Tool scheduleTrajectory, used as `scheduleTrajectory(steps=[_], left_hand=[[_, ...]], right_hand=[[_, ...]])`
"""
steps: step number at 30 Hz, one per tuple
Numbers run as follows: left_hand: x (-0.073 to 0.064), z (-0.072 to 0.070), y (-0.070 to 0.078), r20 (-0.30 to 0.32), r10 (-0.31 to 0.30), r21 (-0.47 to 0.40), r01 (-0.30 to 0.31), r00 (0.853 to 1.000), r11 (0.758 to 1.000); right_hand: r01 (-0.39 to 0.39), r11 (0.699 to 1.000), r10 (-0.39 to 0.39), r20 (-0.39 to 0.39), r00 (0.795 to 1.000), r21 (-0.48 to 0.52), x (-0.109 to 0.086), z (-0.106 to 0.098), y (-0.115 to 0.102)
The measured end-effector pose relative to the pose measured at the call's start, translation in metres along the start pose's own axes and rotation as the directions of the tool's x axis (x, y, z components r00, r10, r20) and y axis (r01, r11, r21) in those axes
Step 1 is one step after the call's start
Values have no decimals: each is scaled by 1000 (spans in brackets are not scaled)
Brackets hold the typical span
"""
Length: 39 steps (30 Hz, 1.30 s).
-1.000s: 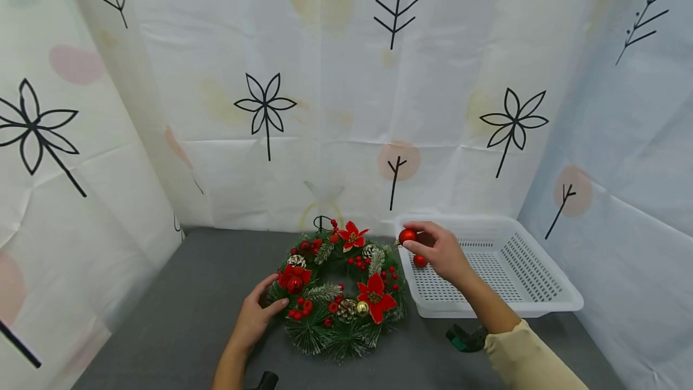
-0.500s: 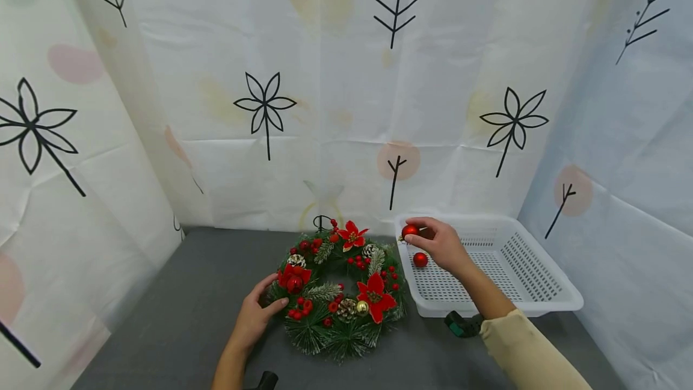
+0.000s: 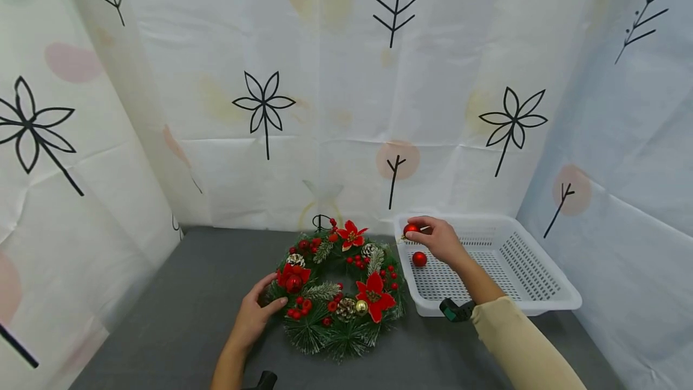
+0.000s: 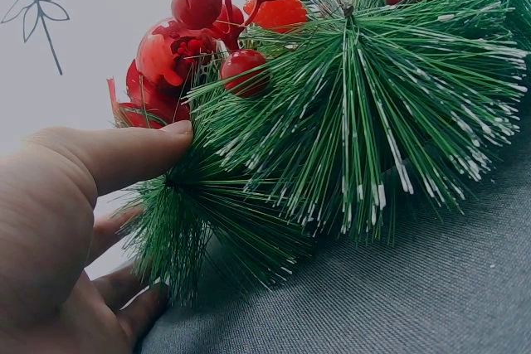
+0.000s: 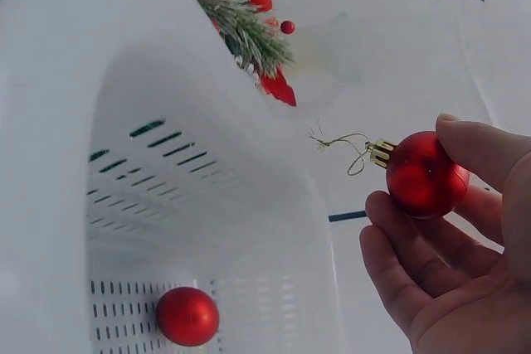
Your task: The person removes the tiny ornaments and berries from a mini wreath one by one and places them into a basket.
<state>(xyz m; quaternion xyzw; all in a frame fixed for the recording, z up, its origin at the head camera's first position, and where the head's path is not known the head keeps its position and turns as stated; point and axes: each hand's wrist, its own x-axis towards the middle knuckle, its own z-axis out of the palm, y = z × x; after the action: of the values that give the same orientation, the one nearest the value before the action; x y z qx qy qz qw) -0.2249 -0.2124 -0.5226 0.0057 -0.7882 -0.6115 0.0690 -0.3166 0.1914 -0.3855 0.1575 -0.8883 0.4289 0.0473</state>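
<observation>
Right hand (image 3: 441,242), one: pinching one red bauble (image 5: 427,176), gold-capped, near the rim of one white basket (image 3: 498,307). In the basket: one loose bauble (image 3: 419,259), red. Left hand (image 3: 254,312), one: thumb and fingers clamped on the edge of one wreath (image 3: 346,339), lying on one grey table (image 3: 216,269). Wreath bears: three red flowers (image 3: 375,298), three pinecones (image 3: 345,310), one gold ball (image 3: 361,307).

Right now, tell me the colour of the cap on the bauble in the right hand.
The cap is gold; the right wrist view shows it best.
</observation>
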Motion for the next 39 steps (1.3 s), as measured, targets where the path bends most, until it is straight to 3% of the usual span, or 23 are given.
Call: scheduleTrajectory(steps=[15,27,39], left_hand=[[-1,-1,3,4,-4,-11,4,1000,1000],[-1,-1,2,7,3,-19,-3,1000,1000],[-1,-1,0,-1,12,-12,-12,1000,1000]], right_hand=[[-38,994,49,105,993,-105,18,-5,14],[-59,979,97,195,976,-194,32,-7,29],[-217,965,249,247,937,-148,29,-8,52]])
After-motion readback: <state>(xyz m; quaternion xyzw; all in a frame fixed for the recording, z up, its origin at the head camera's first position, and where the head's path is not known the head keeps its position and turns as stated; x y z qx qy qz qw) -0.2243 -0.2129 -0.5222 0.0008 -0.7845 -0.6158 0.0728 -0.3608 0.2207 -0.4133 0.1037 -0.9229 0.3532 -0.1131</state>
